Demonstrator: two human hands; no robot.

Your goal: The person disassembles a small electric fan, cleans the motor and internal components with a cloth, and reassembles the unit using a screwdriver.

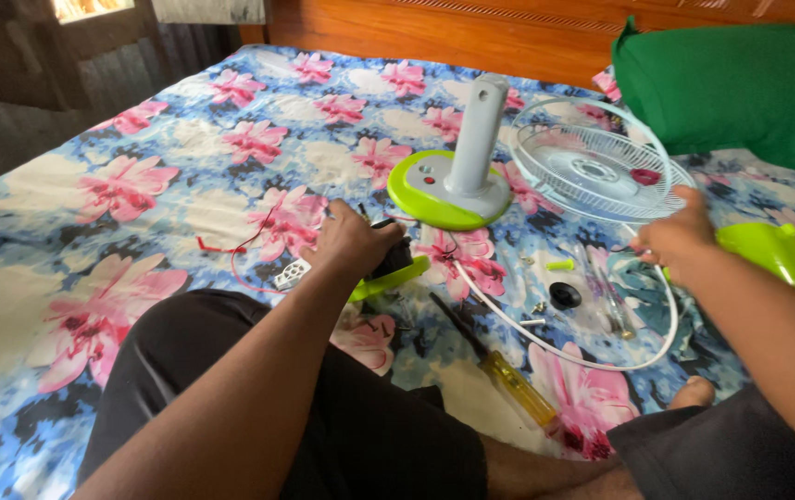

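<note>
Centre frame: left hand (pixel 353 243) closed over a black motor part (pixel 392 259) on a green piece, resting on the floral bedsheet (pixel 138 167). Right of centre: right hand (pixel 678 239) curled at the white fan grille (pixel 592 162); grip unclear. Yellow screwdriver (pixel 499 363) lower centre.
</note>
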